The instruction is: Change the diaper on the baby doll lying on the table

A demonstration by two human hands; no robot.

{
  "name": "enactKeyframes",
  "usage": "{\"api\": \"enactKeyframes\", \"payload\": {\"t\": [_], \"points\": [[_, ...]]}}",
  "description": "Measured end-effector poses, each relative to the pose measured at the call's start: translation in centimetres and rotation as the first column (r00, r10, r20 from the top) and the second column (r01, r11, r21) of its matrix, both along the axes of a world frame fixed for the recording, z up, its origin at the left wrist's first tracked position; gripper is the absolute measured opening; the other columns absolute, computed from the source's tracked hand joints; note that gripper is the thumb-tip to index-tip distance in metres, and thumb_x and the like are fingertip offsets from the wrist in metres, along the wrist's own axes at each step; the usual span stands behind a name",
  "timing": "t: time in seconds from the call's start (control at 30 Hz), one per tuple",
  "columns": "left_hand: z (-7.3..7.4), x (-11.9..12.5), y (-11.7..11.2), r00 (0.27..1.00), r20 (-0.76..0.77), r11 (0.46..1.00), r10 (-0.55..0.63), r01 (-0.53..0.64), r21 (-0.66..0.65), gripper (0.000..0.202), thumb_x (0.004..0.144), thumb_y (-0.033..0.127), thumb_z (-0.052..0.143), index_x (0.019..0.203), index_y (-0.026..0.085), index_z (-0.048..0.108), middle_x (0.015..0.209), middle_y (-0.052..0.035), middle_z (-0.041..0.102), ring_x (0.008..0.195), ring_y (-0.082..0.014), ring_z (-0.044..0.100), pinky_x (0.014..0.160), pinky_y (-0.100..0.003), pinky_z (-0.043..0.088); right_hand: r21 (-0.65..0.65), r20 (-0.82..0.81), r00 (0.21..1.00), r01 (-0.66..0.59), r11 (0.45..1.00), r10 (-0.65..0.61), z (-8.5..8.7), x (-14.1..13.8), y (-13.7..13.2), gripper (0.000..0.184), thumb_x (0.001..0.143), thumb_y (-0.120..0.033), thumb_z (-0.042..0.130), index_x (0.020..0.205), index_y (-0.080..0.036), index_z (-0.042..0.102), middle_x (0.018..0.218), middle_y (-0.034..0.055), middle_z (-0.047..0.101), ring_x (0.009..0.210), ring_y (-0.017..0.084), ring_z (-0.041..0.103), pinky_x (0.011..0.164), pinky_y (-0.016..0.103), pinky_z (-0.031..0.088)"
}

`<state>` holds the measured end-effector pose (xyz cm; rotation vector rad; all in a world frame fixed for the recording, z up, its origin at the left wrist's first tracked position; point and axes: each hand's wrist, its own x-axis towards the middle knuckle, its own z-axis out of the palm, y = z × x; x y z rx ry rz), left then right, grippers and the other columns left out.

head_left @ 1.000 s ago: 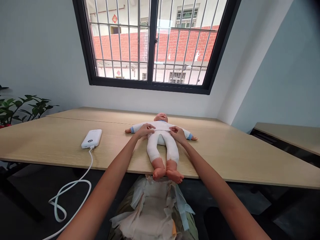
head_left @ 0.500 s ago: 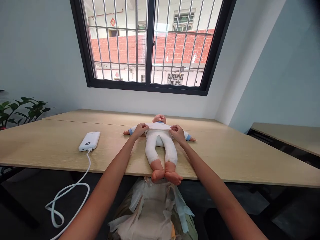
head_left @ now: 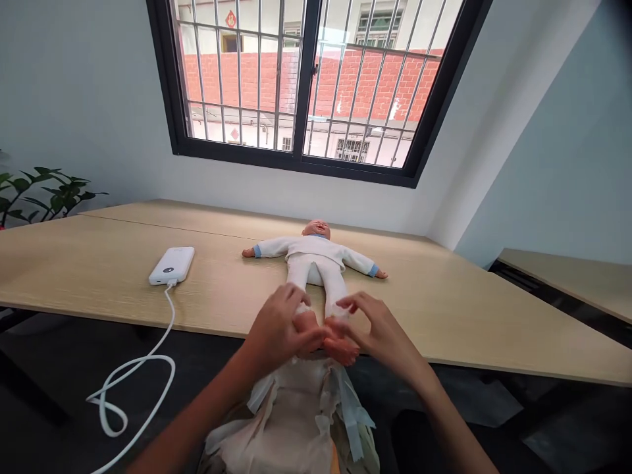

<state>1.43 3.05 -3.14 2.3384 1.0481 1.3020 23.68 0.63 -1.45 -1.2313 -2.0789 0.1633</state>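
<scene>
A baby doll [head_left: 316,248] lies on its back on the table, head toward the window and arms spread. It wears a white top with blue cuffs and collar; its lower body is white too. Over the doll's right shin and foot hovers my left hand [head_left: 282,324], fingers bent and thumb stretched inward. My right hand [head_left: 379,327] is beside the other ankle, its fingers curved and apart. The doll's bare feet [head_left: 340,351] reach past the table's front edge, partly hidden by my hands. Whether my fingertips touch the legs, I cannot tell.
A white power bank [head_left: 172,265] with a white cable [head_left: 165,336] hanging off the edge is to the left on the wooden table [head_left: 212,289]. An opened pale diaper [head_left: 296,415] with tape tabs lies below the front edge. A plant [head_left: 47,194] is at far left.
Both hands have let go of the white top's hem and come down toward me, to the doll's lower legs. The top now lies flat over the waist. The view has shifted slightly.
</scene>
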Motion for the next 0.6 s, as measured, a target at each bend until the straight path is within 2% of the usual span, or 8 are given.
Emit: {"api": "enactKeyframes", "payload": {"t": [0.07,0.13,0.23,0.33,0.43,0.6], "points": [[-2.2,0.0,-1.6,1.000,0.003,1.000,0.015,-0.015,-0.021,0.050,0.067,0.058,0.078,0.102,0.027,0.060,0.107,-0.0098,0.060,0.101,-0.0297,0.056,0.084,-0.042,0.049,-0.007,0.047,0.998,0.039,0.999,-0.038,-1.4,0.1,-1.5,0.042,0.079,-0.046,0.072,0.115,-0.028,0.062,0.107,0.0077,0.064,0.100,0.028,0.061,0.087,0.044,0.050],[-3.9,0.3,-1.8,1.000,0.005,0.999,0.030,-0.030,-0.033,0.063,0.062,0.060,0.081,0.112,0.028,0.060,0.119,-0.0123,0.057,0.112,-0.0329,0.053,0.092,-0.046,0.048,0.003,0.049,0.997,0.066,0.998,-0.066,-3.0,-0.1,-1.9,0.059,0.073,-0.043,0.078,0.125,-0.028,0.057,0.117,0.0098,0.060,0.109,0.031,0.058,0.092,0.048,0.050],[-5.2,0.8,-1.3,0.999,0.027,0.998,0.042,-0.041,-0.045,0.062,0.067,0.058,0.078,0.117,0.027,0.059,0.126,-0.0127,0.054,0.121,-0.0327,0.050,0.100,-0.047,0.045,-0.002,0.000,0.996,0.088,0.996,-0.088,-4.9,-0.8,-1.7,0.063,0.076,-0.036,0.075,0.133,-0.027,0.049,0.127,0.0113,0.054,0.119,0.031,0.053,0.100,0.050,0.048],[-5.4,0.8,-0.9,0.998,0.069,0.998,0.014,-0.009,-0.068,0.051,0.074,0.052,0.075,0.117,0.027,0.061,0.125,-0.0111,0.055,0.121,-0.0293,0.051,0.101,-0.043,0.046,-0.009,-0.067,0.993,0.092,0.996,-0.092,-5.7,-1.5,-1.7,0.058,0.082,-0.035,0.068,0.135,-0.028,0.046,0.130,0.0105,0.052,0.124,0.029,0.050,0.105,0.050,0.045],[-5.1,0.3,-0.5,0.992,0.113,0.992,-0.048,0.060,-0.108,0.044,0.076,0.045,0.076,0.113,0.027,0.062,0.124,-0.0099,0.056,0.120,-0.0274,0.053,0.100,-0.041,0.047,-0.027,-0.116,0.991,0.071,0.997,-0.073,-5.7,-1.9,-1.9,0.060,0.081,-0.031,0.068,0.136,-0.029,0.044,0.128,0.0098,0.054,0.121,0.029,0.053,0.101,0.049,0.048],[-4.3,-0.6,0.4,0.980,0.143,0.967,-0.139,0.166,-0.195,0.048,0.072,0.037,0.079,0.114,0.025,0.058,0.119,-0.0089,0.061,0.112,-0.0261,0.059,0.096,-0.040,0.050,-0.068,-0.177,0.984,0.015,0.998,-0.027,-5.5,-1.7,-1.5,0.063,0.077,-0.023,0.066,0.136,-0.027,0.045,0.128,0.0096,0.055,0.116,0.027,0.056,0.097,0.045,0.051]]}}
